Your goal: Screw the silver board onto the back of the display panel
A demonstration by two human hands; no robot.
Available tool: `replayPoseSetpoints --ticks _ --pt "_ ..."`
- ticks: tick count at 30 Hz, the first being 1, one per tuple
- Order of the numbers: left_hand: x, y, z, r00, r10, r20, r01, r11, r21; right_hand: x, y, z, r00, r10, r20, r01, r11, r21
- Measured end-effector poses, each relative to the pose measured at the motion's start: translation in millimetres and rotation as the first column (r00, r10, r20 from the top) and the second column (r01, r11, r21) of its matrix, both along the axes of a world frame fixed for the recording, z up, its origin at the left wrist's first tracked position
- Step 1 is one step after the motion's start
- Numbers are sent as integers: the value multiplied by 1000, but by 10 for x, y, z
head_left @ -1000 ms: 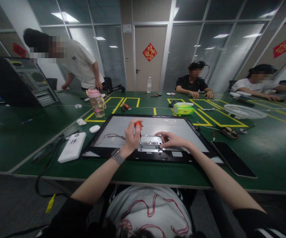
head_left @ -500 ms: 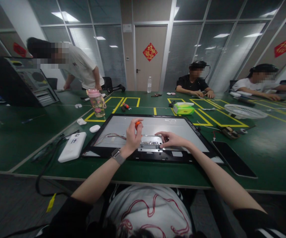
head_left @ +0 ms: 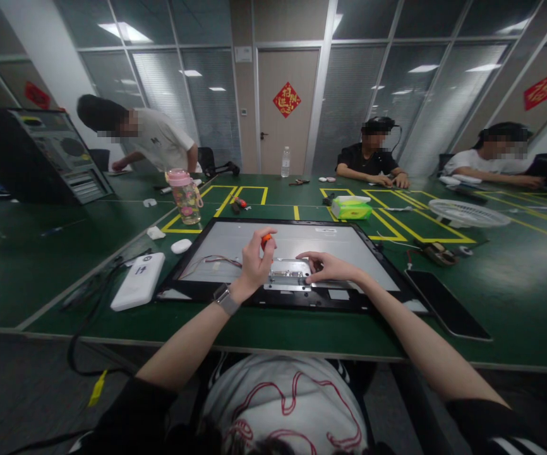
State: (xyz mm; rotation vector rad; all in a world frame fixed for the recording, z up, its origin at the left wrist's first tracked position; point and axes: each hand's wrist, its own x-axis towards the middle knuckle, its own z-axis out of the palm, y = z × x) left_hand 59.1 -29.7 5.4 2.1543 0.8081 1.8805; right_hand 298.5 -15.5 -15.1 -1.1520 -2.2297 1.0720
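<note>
A flat display panel [head_left: 297,240] with a black frame and grey back lies on the table before me. On its near part sits a silver metal bracket [head_left: 288,278]. My left hand [head_left: 254,262] is closed round an orange-handled screwdriver [head_left: 266,240] held upright over the bracket's left side; its tip is hidden behind the hand. At the bracket's right end, my right hand [head_left: 325,266] grips the edge with thumb and fingers. Thin wires [head_left: 221,258] run across the panel to the left of my left hand.
Left of the panel are a white power bank [head_left: 138,281], a white oval case [head_left: 181,246] and a pink-lidded bottle [head_left: 185,199]. A phone [head_left: 446,303] lies at right. Beyond are a green tissue pack [head_left: 351,207], a white fan grille [head_left: 467,213] and a computer case [head_left: 41,155]. Three people are across the table.
The orange screwdriver handle has tipped slightly to the right in my left hand. My right hand stays on the bracket. The person at the far left has shifted to the right.
</note>
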Motion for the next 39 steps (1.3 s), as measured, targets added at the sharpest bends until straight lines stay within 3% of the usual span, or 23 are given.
replayPoseSetpoints --ticks 8,13,16,20,25,33,39 --pt "-9 -6 31 1000 1 -15 -1 1000 29 10 12 -8 1000 7 10 -7 1000 -1" --pt "-19 -27 91 991 130 24 -132 976 173 12 3 4 1000 3 16 -3 1000 -5" --pt "-20 3 60 987 141 73 -148 984 100 12 1 5 1000 5 12 -5 1000 -6" --pt "-29 44 33 986 60 158 -53 997 -49 7 9 -7 1000 2 20 -2 1000 12" --pt "-48 44 88 988 102 120 -98 994 -40 8 17 -20 1000 -3 19 2 1000 12" --pt "-33 68 58 984 47 172 -28 993 -113 5 2 3 1000 0 19 0 1000 -1" --pt "-26 38 125 984 130 123 -130 991 -6 3 4 -2 1000 7 5 -7 1000 -4"
